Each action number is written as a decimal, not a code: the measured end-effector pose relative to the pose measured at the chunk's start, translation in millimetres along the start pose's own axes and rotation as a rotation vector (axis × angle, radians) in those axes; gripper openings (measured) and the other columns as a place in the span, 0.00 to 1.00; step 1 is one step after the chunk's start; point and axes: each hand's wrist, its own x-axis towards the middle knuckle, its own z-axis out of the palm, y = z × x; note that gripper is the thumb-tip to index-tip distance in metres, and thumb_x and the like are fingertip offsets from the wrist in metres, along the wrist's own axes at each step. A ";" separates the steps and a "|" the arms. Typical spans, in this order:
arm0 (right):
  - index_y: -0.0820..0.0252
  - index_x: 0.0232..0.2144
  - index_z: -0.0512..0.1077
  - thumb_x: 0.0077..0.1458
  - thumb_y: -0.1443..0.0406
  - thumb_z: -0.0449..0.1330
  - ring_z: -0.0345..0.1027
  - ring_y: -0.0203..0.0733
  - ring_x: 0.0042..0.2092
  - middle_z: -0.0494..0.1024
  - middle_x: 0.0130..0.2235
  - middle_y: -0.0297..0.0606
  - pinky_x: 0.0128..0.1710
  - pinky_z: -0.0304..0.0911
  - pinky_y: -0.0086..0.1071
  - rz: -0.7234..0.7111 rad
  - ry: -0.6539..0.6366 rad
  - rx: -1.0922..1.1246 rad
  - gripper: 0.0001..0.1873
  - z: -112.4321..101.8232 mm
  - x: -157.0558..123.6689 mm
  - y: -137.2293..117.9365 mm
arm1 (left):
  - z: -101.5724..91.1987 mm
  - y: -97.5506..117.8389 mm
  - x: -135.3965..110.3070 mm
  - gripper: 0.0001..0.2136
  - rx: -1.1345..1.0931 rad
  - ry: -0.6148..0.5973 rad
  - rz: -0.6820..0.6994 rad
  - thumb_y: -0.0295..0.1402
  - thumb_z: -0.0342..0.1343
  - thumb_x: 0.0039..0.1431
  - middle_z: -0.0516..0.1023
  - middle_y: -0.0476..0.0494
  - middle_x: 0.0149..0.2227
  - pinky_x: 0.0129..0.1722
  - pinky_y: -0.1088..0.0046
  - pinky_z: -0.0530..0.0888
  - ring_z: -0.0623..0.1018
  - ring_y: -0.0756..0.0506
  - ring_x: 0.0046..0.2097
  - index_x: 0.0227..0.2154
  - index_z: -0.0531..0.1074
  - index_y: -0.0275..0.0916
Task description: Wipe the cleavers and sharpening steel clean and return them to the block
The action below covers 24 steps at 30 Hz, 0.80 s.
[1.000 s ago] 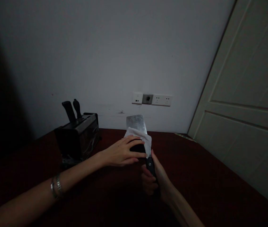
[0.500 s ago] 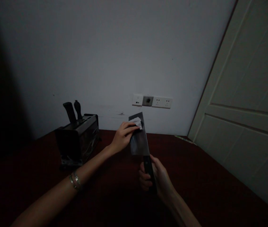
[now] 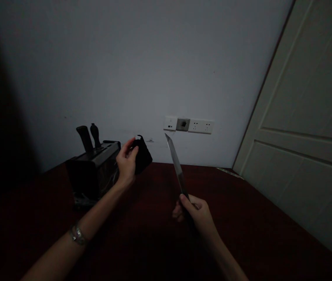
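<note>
My right hand (image 3: 196,212) is wrapped round the dark handle of a cleaver (image 3: 176,162). Its blade points up and is turned nearly edge-on to me. To the left, my left hand (image 3: 127,156) pinches a black cloth (image 3: 144,157) that hangs down from the fingers, with a small white patch at its top. Cloth and blade are apart. Behind my left hand stands a dark knife block (image 3: 92,168) with black knife handles (image 3: 85,138) sticking up from its top; my hand and wrist cover part of its right side.
The dark red tabletop (image 3: 157,234) runs back to a pale wall (image 3: 142,70). Wall sockets (image 3: 195,125) sit low on it, behind the blade's tip. A light panelled door (image 3: 306,136) stands at the right. A thin strip (image 3: 230,173) lies at the table's back right edge.
My left hand has come off the blade and moved left with the cloth. My right hand has turned the cleaver from broadside to nearly edge-on.
</note>
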 end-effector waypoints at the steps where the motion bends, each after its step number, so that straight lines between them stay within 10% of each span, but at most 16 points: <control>1: 0.65 0.18 0.68 0.41 0.48 0.63 0.66 0.36 0.20 0.73 0.18 0.40 0.15 0.57 0.25 0.022 0.018 -0.016 0.23 0.5 -0.2 0.4 | -0.5 2.2 0.7 0.16 -0.001 0.014 0.019 0.30 0.56 0.50 0.74 0.41 0.45 0.47 0.67 0.70 0.74 0.46 0.46 0.44 0.71 0.38; 7: 0.60 0.15 0.62 0.39 0.51 0.65 0.51 0.29 0.12 0.62 0.12 0.28 0.10 0.43 0.25 0.100 0.155 -0.185 0.22 3.2 0.1 6.2 | -3.6 22.2 -9.7 0.14 0.180 -0.027 0.341 0.27 0.54 0.53 0.74 0.45 0.44 0.49 0.68 0.69 0.73 0.47 0.47 0.44 0.71 0.40; 14: 0.61 0.20 0.67 0.49 0.57 0.59 0.56 0.33 0.23 0.64 0.20 0.32 0.21 0.49 0.27 -0.153 0.139 -0.304 0.15 0.8 -5.1 9.9 | -2.9 37.6 -38.0 0.21 0.297 -0.615 0.906 0.20 0.52 0.53 0.74 0.44 0.45 0.44 0.65 0.71 0.72 0.47 0.46 0.50 0.65 0.41; 24: 0.59 0.26 0.62 0.52 0.56 0.56 0.56 0.34 0.25 0.63 0.23 0.30 0.24 0.52 0.28 -0.171 0.138 -0.393 0.13 5.1 -3.4 20.7 | -6.1 2.3 -57.5 0.19 0.485 -0.921 1.045 0.21 0.51 0.54 0.72 0.41 0.48 0.44 0.62 0.71 0.68 0.43 0.49 0.50 0.65 0.37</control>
